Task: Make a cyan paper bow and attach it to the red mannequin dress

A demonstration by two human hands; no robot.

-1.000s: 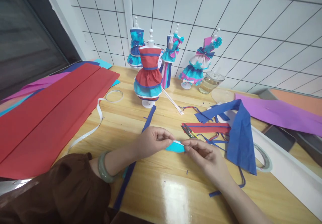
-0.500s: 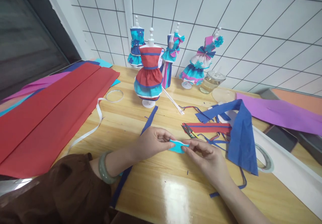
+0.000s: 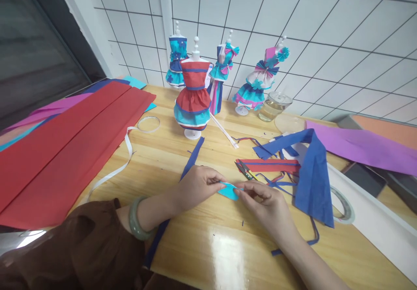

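A small turquoise piece of crepe paper is stretched between my two hands above the table. My left hand pinches its left end between thumb and fingers. At the other end, the thumb and fingers of my right hand are closed on it. A pale line runs along its upper edge. Just beyond my right hand, thread snips with a yellow handle part rest on a red strip with a blue line. Under my left forearm passes a dark blue strip.
Small dress forms stand at the back, the nearest in a red dress. A glass of liquid is by the wall. Red sheets lie left, near a white ribbon. Blue paper, a tape roll and purple paper lie right.
The turquoise piece has tilted slightly between my fingers, and less of its pale upper edge shows. Both hands keep their grip in nearly the same place.
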